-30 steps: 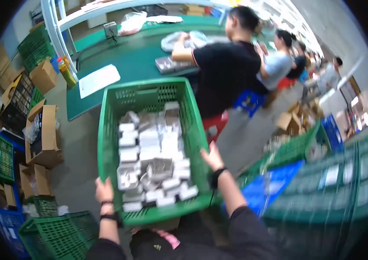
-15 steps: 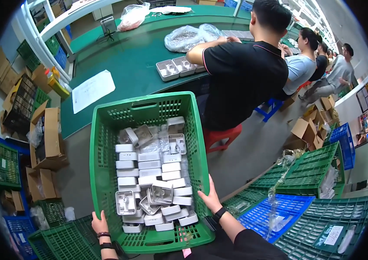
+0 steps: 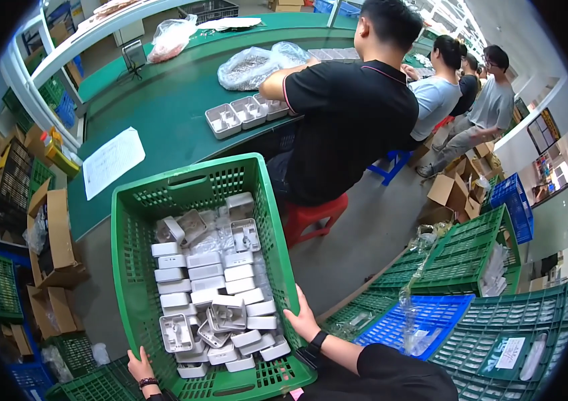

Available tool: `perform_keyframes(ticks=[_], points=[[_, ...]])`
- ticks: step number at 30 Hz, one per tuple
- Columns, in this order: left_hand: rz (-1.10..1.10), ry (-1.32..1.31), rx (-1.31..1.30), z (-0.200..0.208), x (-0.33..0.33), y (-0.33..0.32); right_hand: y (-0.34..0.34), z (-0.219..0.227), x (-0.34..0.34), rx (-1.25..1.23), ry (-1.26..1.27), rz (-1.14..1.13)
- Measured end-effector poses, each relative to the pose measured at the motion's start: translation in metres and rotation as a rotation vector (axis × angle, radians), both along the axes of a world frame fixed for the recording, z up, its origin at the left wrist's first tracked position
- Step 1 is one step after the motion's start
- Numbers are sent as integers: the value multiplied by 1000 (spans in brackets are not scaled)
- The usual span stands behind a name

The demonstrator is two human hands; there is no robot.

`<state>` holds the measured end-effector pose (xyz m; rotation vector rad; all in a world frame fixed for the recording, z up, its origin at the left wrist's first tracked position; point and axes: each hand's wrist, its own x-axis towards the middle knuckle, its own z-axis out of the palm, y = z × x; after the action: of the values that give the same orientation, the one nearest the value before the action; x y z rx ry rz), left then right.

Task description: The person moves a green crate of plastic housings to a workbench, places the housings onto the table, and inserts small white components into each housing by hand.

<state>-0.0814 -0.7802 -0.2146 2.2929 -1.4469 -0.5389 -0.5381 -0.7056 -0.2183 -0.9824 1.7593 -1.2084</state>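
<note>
Since moments ago, green crate (image 3: 267, 234) angled slightly more in view, beside counter (image 3: 163, 120); white housings (image 3: 207, 296) unspilled. Left hand (image 3: 140, 369), right hand (image 3: 304, 321): fingers grasping crate sides, load not set down.

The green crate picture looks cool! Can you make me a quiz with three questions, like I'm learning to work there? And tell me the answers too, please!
1. Look inside: what lies in the green crate?
2. True or false: only one hand is holding the crate.
3. Pick one: what colour is the stool under the nearest worker in a black shirt?
A) blue
B) yellow
C) red

Key:
1. Pale box-shaped parts, with some clear plastic among them.
2. False: the left hand and the right hand both hold it, one on each side.
3. C, red.
</note>
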Motion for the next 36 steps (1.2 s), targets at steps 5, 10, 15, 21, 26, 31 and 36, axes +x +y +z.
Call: perform_keyframes(ticks=[5, 10, 15, 21, 26, 31, 36], points=[[8, 38, -7, -5, -3, -5, -2, 3, -4, 34, -90, -36], [3, 81, -62, 1, -11, -11, -3, 0, -7, 106, -9, -84], [-2, -9, -1, 21, 8, -14, 10, 7, 23, 99, 42, -97], [-133, -355, 93, 9, 55, -42, 41, -9, 95, 82, 217, -147], [-46, -274, 116, 16, 43, -41, 46, -27, 94, 192, 368, -133], [-220, -628, -130, 59, -32, 28, 5, 4, 3, 610, 12, 401], [184, -542, -88, 47, -38, 129, 0, 2, -183, 530, -56, 329]])
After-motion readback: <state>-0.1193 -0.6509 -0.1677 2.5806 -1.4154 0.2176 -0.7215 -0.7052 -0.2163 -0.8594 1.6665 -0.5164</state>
